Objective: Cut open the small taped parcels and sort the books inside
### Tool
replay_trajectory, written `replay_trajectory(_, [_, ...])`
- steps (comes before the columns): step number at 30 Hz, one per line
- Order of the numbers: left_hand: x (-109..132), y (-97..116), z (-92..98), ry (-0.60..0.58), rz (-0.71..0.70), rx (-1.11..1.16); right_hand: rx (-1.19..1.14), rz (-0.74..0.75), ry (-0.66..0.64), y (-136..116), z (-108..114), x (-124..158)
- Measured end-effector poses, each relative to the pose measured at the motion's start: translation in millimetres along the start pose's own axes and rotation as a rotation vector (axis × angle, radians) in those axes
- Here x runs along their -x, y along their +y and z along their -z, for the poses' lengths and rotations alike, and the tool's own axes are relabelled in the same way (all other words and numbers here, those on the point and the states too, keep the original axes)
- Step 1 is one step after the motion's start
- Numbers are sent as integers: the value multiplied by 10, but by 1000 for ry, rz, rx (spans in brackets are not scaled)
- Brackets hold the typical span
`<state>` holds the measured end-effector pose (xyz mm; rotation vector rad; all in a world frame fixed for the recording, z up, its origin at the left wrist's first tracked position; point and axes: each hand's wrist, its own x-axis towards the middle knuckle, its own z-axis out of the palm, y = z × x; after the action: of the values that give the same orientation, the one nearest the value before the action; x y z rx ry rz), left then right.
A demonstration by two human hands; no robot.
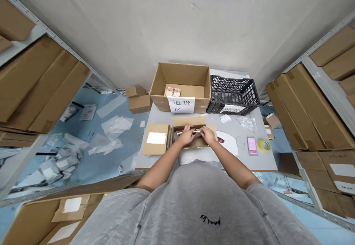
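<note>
Directly in front of me on the table stands an open cardboard box (189, 121), its flaps folded outward. My left hand (186, 135) reaches over the box from the left, its fingers bent. From the other side my right hand (208, 134) meets it, fingers also closed. Between their fingertips is a thin whitish thing (197, 131), too small to name. Greyish-white contents (179, 137) show inside the box, partly hidden by my hands. A white sheet or bag (230, 143) with a red and black mark lies right of the box.
A closed carton (155, 148) with a white label sits left. Behind stand a large open carton (181, 106) and a black plastic crate (234, 93). Tape (264, 146) and clear wrap (246, 124) lie right. Loaded shelves flank the table; packages (59, 163) litter the left floor.
</note>
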<state>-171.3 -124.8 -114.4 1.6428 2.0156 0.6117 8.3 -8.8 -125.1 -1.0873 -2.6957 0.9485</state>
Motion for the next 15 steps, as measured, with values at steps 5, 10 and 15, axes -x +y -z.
replay_trajectory(5, [-16,35,241,-52,-16,-198,74,-45,17,-18,39,-71])
replay_trajectory(10, [28,258,532,-13,-43,-274,74,-76,64,-12,108,-108])
replay_trajectory(15, [107,302,972,-23,128,-264,31,-93,10,51,191,-71])
